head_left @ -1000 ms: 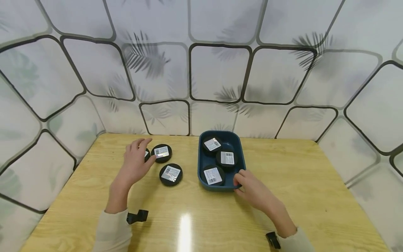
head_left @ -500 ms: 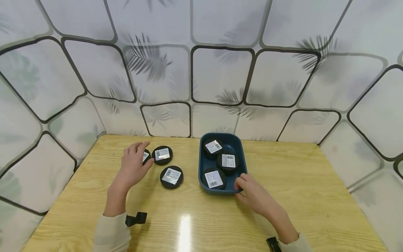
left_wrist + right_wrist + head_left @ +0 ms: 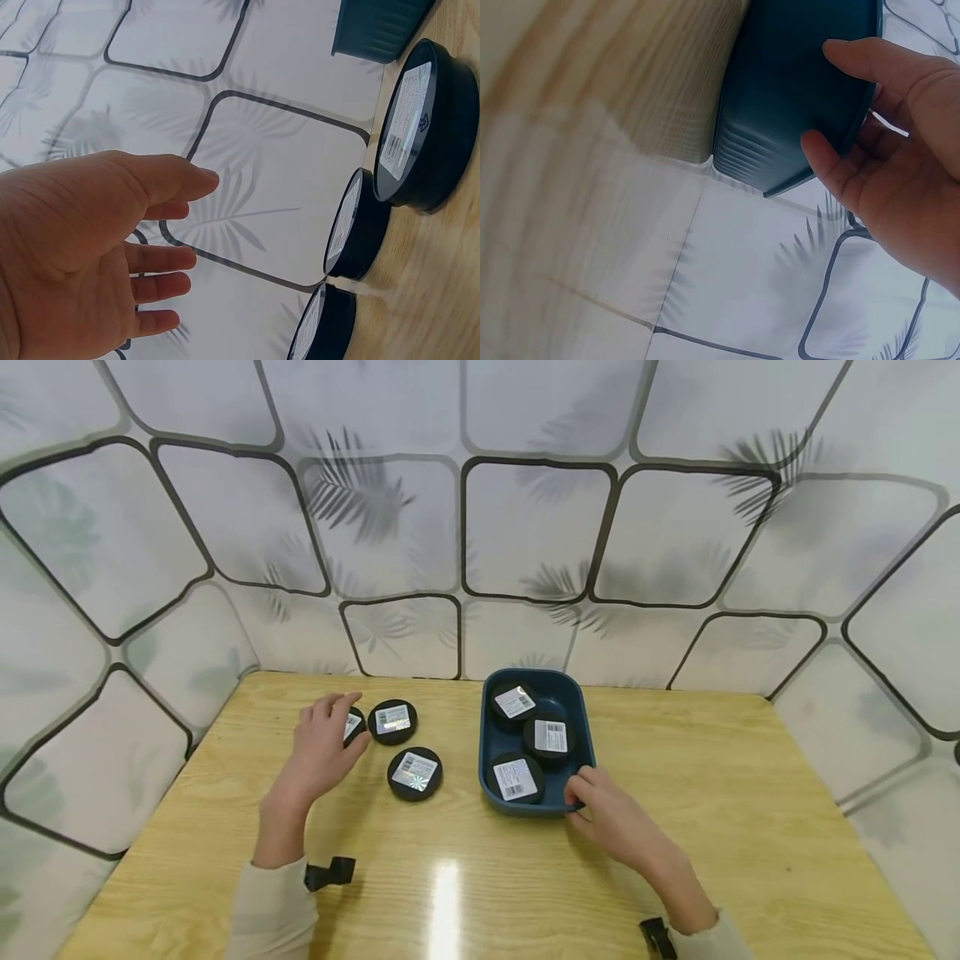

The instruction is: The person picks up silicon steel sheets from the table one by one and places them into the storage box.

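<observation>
My left hand [image 3: 318, 750] hovers at the left with relaxed fingers, holding nothing. Below it, one black round flat container [image 3: 352, 724] is partly hidden; a second round container [image 3: 392, 721] lies beside that one, and a third [image 3: 415, 774] sits nearer me. The left wrist view shows the palm [image 3: 82, 247] apart from these containers. With my right hand [image 3: 626, 827] I grip the near right corner of a dark blue plastic bin [image 3: 483, 760], thumb outside and other fingers over the rim, as the right wrist view shows. Inside the bin lie three labelled round containers [image 3: 550, 739].
Everything stands on a light wooden table [image 3: 712, 760]. A patterned fabric backdrop [image 3: 525, 535] rises behind it and on both sides. Each sleeve cuff carries a black strap [image 3: 330, 873]. The bin stands close to the table's back edge.
The head view shifts slightly. My left hand stays nearly still over the containers at the left, and my right hand keeps its grip on the bin's corner. Nothing is picked up.
</observation>
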A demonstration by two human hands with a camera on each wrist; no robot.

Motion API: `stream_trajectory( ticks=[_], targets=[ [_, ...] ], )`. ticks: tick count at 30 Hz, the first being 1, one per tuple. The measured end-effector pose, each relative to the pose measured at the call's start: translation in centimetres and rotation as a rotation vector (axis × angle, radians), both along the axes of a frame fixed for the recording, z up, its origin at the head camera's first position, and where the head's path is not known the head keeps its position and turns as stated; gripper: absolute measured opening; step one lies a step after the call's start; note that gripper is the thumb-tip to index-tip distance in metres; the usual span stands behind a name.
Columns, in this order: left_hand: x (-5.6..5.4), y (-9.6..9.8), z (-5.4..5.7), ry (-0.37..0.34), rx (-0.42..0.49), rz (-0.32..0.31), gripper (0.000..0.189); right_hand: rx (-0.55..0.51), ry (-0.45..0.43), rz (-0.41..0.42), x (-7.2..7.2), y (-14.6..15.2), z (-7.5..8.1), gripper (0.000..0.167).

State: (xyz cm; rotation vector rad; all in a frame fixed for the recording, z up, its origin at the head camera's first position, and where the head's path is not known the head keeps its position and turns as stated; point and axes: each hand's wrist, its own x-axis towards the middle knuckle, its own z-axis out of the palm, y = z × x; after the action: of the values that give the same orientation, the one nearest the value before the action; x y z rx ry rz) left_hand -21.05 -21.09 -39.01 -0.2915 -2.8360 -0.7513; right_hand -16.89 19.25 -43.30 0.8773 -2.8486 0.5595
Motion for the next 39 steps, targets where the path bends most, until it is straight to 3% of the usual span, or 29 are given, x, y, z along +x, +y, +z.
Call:
stream_trajectory(
  ticks=[10, 39],
  targets=[
    [0.14, -0.07, -0.13, -0.014, -0.005, 0.007, 0.055, 0.016, -0.037, -0.006, 0.06, 0.03, 0.2, 0.026],
    [0.35, -0.07, -0.1, -0.028, -0.017, 0.007, 0.056, 0.009, -0.005, 0.008, 0.02, 0.06, 0.32, 0.027]
  ],
)
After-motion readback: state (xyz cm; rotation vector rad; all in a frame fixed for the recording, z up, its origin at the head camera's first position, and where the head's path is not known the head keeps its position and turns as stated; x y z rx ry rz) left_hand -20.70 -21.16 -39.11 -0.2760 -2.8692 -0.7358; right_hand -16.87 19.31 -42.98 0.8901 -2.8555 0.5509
